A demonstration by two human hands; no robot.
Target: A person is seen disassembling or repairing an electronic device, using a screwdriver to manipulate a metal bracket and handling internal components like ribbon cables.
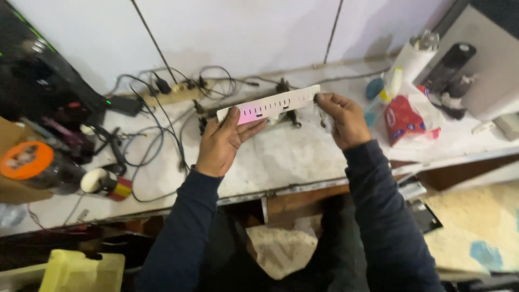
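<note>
My dark sleeves [378, 216] rise to the white strip [268, 104], lifted clear above the workbench [281, 157]. Left hand [221, 141] and right hand [341, 120] each have fingers clamped on one end of it. I judge it mid-handling, not yet set down.

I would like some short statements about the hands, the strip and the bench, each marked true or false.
1. Both hands hold the long white strip, the left hand at one end and the right hand at the other. True.
2. The strip lies flat on the bench. False: it is held up above the white bench.
3. A red packet lies to the right of the right hand. True.
4. The container with the orange lid stands at the far right. False: it is at the far left.
5. Black cables lie on the bench left of the hands. True.
</note>
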